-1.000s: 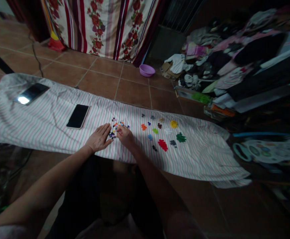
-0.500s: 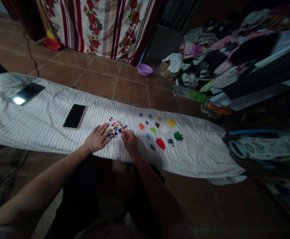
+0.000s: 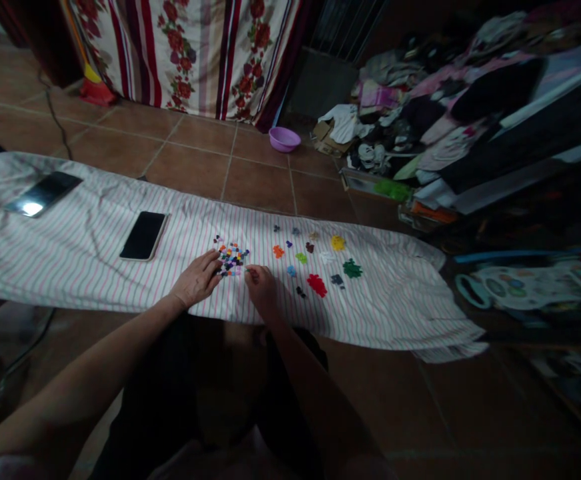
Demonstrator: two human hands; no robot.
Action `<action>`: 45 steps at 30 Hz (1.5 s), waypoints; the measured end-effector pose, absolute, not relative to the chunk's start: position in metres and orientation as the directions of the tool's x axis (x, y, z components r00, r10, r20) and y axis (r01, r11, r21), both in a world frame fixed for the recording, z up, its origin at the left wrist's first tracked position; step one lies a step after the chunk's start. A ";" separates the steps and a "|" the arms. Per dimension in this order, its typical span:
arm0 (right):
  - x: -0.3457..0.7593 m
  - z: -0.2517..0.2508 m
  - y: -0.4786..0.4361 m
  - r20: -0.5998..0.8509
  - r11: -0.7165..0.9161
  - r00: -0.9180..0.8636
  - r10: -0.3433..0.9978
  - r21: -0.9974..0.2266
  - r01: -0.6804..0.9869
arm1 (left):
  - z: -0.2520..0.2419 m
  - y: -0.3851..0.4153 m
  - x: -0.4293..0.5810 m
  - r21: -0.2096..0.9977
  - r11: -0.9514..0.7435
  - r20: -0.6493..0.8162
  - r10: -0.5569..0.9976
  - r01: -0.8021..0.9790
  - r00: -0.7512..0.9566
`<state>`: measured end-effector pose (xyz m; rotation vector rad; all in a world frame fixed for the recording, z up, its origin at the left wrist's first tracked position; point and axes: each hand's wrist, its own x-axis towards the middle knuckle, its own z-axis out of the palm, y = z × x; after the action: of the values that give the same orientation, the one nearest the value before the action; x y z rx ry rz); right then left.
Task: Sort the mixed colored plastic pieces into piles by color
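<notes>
A mixed pile of tiny coloured pieces [image 3: 232, 256] lies on the striped cloth [image 3: 400, 307] in front of me. My left hand [image 3: 196, 280] rests palm down at the pile's left edge, its fingers stretched out. Just right of the pile, my right hand [image 3: 261, 285] has thumb and forefinger pressed together; whatever they hold is too small to make out. Further right, same-coloured pieces sit in separate groups, among them a red heap [image 3: 316, 285], a green heap [image 3: 352, 268], a yellow heap [image 3: 337, 242], an orange group [image 3: 278, 251] and a light blue group [image 3: 291, 270].
On the cloth to the left lie a dark-screened phone [image 3: 143, 235] and a shiny flat device [image 3: 45, 193] reflecting light. A purple basin [image 3: 284, 139] stands on the tiled floor beyond. Piled clothes [image 3: 350, 123] and a toy panel [image 3: 535, 287] are at the right.
My right hand has drawn slightly right, away from the pile's edge, with its fingers still pinched. The left hand stays beside the pile, its fingers closer together. The view has shifted a little.
</notes>
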<state>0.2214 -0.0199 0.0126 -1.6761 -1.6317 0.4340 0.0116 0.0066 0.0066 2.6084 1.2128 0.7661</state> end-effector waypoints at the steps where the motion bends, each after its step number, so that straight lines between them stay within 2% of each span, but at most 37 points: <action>1: 0.223 0.013 -0.021 0.248 0.081 0.128 0.960 -0.685 0.724 | 0.005 0.008 0.014 0.360 -0.650 0.385 0.757 0.669 0.528; 6: 0.234 0.012 -0.025 0.230 0.059 0.131 0.964 -0.669 0.741 | -0.001 0.013 0.022 0.367 -0.614 0.402 0.782 0.698 0.476; 18: 0.277 0.019 -0.045 0.250 0.077 0.208 0.946 -0.793 0.604 | 0.000 0.011 0.023 0.291 -0.658 0.436 0.737 0.695 0.516; 26: 0.329 0.008 -0.060 0.165 -0.004 0.304 0.938 -0.874 0.486 | -0.007 0.013 0.024 0.280 -0.657 0.498 0.722 0.700 0.479; 30: 0.353 0.015 -0.064 0.235 -0.019 0.403 0.885 -0.846 0.533 | -0.005 0.013 0.024 0.266 -0.665 0.504 0.713 0.698 0.487; 35: 0.398 0.020 -0.058 0.264 -0.161 0.609 0.748 -0.817 0.553 | -0.002 0.012 0.024 0.272 -0.654 0.485 0.727 0.706 0.487; 41: 0.460 0.019 -0.031 0.383 -0.283 0.628 0.677 -0.652 0.703 | -0.006 0.012 0.024 0.297 -0.638 0.477 0.744 0.711 0.468; 45: 0.488 0.026 -0.013 0.405 -0.325 0.623 0.670 -0.594 0.736 | -0.007 0.012 0.023 0.288 -0.631 0.475 0.748 0.721 0.464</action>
<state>0.4877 -0.0127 0.0258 -2.0671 -1.0996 -0.1086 0.0231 0.0122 -0.0071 2.6481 1.3288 0.8956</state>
